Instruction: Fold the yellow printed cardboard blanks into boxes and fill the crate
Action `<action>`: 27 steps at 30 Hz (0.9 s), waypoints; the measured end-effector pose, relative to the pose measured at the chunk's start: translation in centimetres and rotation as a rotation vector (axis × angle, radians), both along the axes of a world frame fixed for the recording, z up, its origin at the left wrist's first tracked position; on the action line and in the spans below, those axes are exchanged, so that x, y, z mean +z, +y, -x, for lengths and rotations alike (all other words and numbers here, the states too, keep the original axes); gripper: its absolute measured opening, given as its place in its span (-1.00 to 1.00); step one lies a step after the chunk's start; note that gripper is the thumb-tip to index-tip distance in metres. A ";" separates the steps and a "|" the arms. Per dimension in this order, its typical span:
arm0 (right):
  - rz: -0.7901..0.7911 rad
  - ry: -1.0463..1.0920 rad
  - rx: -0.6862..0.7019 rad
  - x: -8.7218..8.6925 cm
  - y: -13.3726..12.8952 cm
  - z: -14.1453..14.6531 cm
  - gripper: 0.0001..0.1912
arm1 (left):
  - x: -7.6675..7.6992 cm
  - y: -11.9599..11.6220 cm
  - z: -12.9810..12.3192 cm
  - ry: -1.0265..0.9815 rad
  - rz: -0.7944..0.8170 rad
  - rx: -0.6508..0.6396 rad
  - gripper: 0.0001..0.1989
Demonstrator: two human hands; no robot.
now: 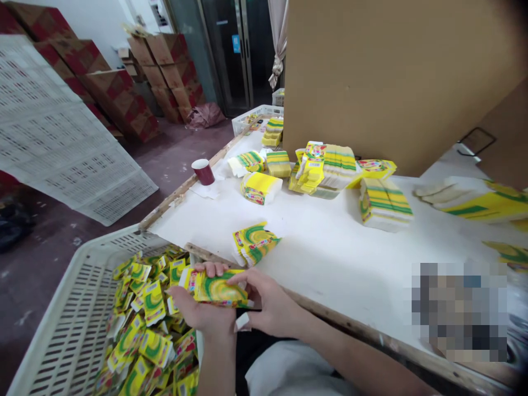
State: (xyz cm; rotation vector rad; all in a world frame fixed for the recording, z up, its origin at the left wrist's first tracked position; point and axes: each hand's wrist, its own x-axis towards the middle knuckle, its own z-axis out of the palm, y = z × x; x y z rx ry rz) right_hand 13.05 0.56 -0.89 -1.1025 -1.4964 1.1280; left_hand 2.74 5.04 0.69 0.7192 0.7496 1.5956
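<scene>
A yellow-and-green printed carton (pixel 218 288) lies between my two hands above the table's front edge. My left hand (pixel 192 308) is wrapped round it from below, thumb on the near left and fingertips over the far side. My right hand (pixel 266 300) grips the carton's right end, its index finger lying along the top. A small white piece (pixel 242 321) shows by the right hand's lower fingers; whether it is a flap or something on a finger, I cannot tell. Just beyond, a small fanned stack of flat yellow cartons (pixel 254 242) rests on the white table (pixel 322 264).
At the left, a white plastic crate (pixel 70 319) holds many filled yellow cartons (pixel 153 302). Bundles of flat cartons (pixel 385 203) and a maroon cup (pixel 203 171) stand on the table. A large cardboard sheet (pixel 371 77) rises behind. Stacked boxes (pixel 119 99) line the wall.
</scene>
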 end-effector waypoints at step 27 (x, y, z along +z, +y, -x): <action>-0.291 -0.400 0.021 2.5 0.5 -5.7 -0.59 | 1.7 -0.8 5.5 0.869 -0.273 -0.102 -0.36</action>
